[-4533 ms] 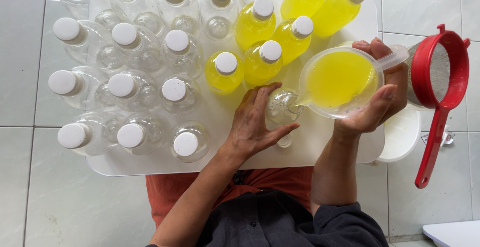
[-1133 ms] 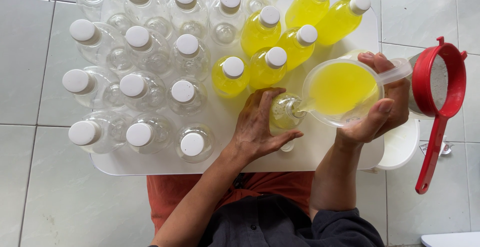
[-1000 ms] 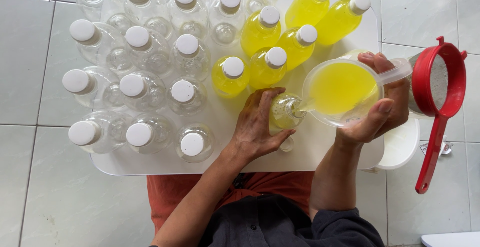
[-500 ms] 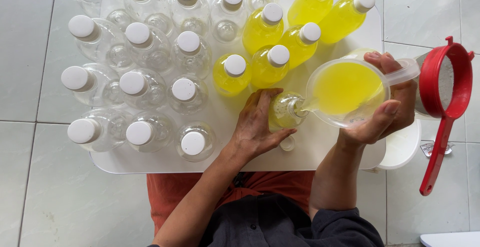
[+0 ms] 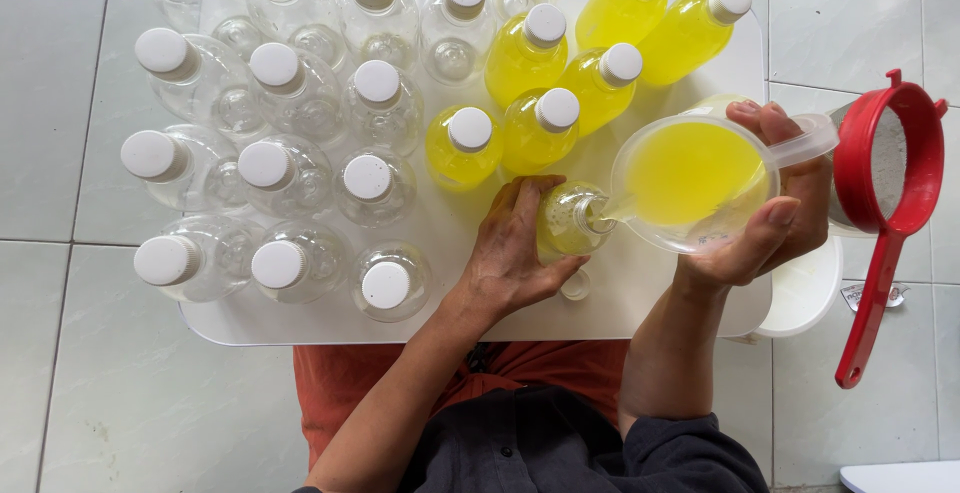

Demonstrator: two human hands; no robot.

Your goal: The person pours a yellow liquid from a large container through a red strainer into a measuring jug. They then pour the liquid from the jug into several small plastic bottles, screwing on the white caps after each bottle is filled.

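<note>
My left hand (image 5: 512,258) grips a small clear bottle (image 5: 566,225) with no cap on, partly filled with yellow liquid. My right hand (image 5: 768,218) holds a translucent plastic jug (image 5: 692,181) of yellow liquid, tilted so its spout meets the bottle's mouth. A loose white cap (image 5: 574,285) lies on the white tray (image 5: 330,328) just below the bottle. Several capped bottles full of yellow liquid (image 5: 540,128) stand behind my hands. Several empty capped clear bottles (image 5: 280,168) fill the tray's left side.
A red-rimmed strainer (image 5: 886,173) with a long red handle rests over a white bucket (image 5: 805,293) at the right. The tray sits on a pale tiled floor (image 5: 70,373). My lap in orange and dark cloth is below the tray.
The yellow level in the held bottle has risen a little as the jug keeps pouring. Both hands stay in nearly the same place; the view shifted slightly.
</note>
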